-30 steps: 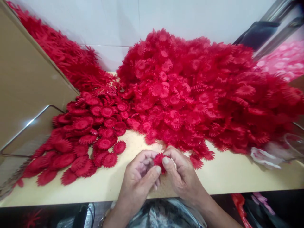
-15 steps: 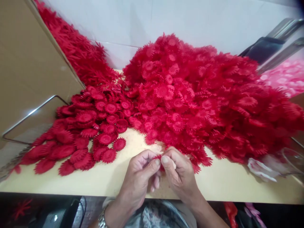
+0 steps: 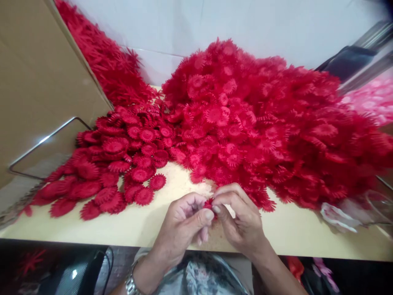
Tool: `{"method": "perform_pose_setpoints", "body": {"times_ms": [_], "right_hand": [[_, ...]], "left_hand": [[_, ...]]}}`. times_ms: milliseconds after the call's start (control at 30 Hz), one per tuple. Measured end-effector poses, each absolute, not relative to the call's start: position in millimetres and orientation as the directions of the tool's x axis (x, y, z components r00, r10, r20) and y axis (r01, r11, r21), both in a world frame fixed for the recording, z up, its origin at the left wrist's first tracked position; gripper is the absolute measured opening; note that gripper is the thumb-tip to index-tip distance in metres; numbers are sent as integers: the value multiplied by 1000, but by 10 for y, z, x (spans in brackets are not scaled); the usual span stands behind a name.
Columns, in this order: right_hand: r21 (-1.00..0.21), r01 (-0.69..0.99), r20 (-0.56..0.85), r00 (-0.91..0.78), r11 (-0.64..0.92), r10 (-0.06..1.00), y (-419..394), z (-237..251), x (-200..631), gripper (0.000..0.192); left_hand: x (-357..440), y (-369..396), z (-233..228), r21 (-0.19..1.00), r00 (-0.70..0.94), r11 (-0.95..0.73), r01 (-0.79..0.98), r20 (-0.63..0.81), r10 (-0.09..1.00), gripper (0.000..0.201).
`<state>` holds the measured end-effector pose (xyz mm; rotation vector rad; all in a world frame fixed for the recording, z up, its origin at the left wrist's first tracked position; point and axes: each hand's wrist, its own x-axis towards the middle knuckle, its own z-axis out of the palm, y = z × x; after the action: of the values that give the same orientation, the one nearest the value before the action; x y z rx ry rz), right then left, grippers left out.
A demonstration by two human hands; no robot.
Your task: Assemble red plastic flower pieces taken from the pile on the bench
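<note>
Nearest us, our left hand (image 3: 184, 223) and right hand (image 3: 241, 219) meet over the front edge of the tabletop (image 3: 291, 229), fingertips closed together on one small red flower (image 3: 209, 203). Both hands are curled nearly shut, thumb against forefinger, pinching it from either side so it sits raised off the surface where we can turn and press it. Most of the flower is hidden between the fingers, so we cannot tell whether it is one piece or two.

Just left of the hands lies a low spread (image 3: 123, 168) of flat red discs, laid within easy reach. Beyond and to the right rises the big heap (image 3: 260, 123) of ruffled red flowers, its foot almost touching the right hand. Behind it stands a white wall (image 3: 199, 24), with a cardboard sheet (image 3: 37, 82) leaning at far left, more red pieces (image 3: 104, 61) banked along it, and pink flowers (image 3: 368, 100) at far right.
</note>
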<state>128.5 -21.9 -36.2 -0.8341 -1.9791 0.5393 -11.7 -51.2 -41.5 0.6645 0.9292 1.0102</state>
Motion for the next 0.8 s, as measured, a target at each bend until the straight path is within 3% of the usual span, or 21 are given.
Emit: {"method": "perform_pose_setpoints", "body": {"times_ms": [100, 367, 500, 633, 800], "right_hand": [[-635, 381, 582, -336, 672, 740, -248, -387, 1227, 11], [-747, 384, 515, -183, 543, 838, -248, -351, 1153, 10], [-669, 444, 578, -193, 596, 793, -243, -311, 1164, 12], [-627, 476, 605, -201, 617, 770, -246, -275, 1155, 14], [-663, 464, 604, -132, 588, 786, -208, -237, 1242, 12]], "left_hand": [[-103, -509, -421, 846, 207, 378, -377, -321, 924, 27], [-73, -453, -333, 899, 157, 306, -313, -269, 950, 30], [-89, -480, -312, 982, 76, 180, -62, -175, 982, 28], [-118, -507, -286, 988, 66, 95, 125, -104, 992, 25], [-161, -521, -250, 991, 23, 133, -12, -133, 991, 27]]}}
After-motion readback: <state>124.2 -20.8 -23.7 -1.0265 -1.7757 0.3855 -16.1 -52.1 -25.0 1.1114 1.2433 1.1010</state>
